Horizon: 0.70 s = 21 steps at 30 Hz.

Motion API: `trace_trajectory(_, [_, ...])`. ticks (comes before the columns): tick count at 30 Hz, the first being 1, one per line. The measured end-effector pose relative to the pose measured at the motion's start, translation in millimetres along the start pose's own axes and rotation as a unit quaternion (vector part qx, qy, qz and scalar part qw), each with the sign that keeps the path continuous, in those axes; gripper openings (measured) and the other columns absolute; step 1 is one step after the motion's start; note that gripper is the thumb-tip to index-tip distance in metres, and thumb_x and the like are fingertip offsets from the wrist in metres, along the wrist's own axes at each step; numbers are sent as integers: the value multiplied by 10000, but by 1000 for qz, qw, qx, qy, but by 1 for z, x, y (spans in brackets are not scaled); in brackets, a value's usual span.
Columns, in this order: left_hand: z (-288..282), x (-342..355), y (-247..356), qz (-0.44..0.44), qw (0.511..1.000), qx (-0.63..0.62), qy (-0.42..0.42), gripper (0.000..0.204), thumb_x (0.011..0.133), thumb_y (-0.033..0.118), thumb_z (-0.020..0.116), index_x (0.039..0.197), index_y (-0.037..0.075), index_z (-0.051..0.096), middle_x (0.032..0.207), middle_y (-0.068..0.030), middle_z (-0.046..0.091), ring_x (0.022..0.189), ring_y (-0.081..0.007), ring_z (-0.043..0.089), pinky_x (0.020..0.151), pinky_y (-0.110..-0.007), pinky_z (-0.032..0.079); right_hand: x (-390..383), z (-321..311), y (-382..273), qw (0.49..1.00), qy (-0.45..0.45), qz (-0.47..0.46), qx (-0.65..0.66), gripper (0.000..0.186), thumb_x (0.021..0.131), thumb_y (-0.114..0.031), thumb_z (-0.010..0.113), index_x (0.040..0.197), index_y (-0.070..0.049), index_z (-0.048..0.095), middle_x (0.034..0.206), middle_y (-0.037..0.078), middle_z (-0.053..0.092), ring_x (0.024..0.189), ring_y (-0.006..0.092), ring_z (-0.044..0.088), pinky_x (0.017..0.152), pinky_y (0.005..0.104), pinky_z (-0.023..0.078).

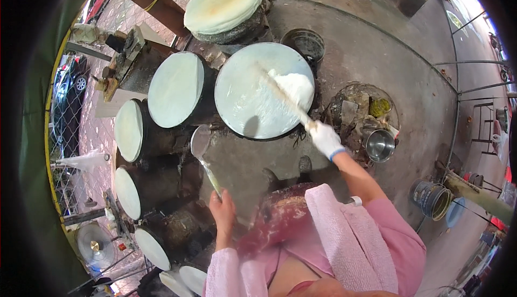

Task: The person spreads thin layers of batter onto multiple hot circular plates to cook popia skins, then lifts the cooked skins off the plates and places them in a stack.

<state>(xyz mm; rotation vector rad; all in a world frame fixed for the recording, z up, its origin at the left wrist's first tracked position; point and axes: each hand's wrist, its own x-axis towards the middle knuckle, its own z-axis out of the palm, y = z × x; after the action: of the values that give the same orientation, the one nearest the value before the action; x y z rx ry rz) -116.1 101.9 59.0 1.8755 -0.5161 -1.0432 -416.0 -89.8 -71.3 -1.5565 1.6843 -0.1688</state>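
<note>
In front of me is a large round griddle (237, 103) coated with wet white batter (295, 88), which lies thickest on its right side. My right hand (326, 140), in a white glove, is closed round the end of a long wooden stick (291, 105). The stick reaches over the batter, and its far end is blurred. Lower left, my bare left hand (222, 211) grips a ladle (201, 142) by its handle. White batter streaks the ladle where bowl and handle meet, and its bowl hangs beside the griddle's lower left edge.
Several round, pale-topped drums curve down my left side, including one nearby (176, 89). A thick stack of pale round sheets (225, 5) stands beyond the griddle. A dark bucket (304, 44) sits behind it. To the right are a metal bowl (380, 145) and a paint pail (431, 199).
</note>
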Motion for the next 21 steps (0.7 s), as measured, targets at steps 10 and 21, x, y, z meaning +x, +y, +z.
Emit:
trace_trajectory(10, [-9,-8,-20,-12,999,-7,40,78,918,93,536,869,35,520,654,35,475,534,-38,432,450,-203,354,119,-75,2,984,76,-51,-154,557,928,-488,388,1422,-237,332,954,218,647,874,403,622,763,493,489])
trace_trajectory(21, [21,1,-3,10,999,34,21,67,920,91,529,877,41,516,673,36,477,533,-36,420,441,-197,323,25,-12,12,935,157,-197,249,514,890,-331,594,1370,-208,457,1307,123,539,996,250,633,813,343,496])
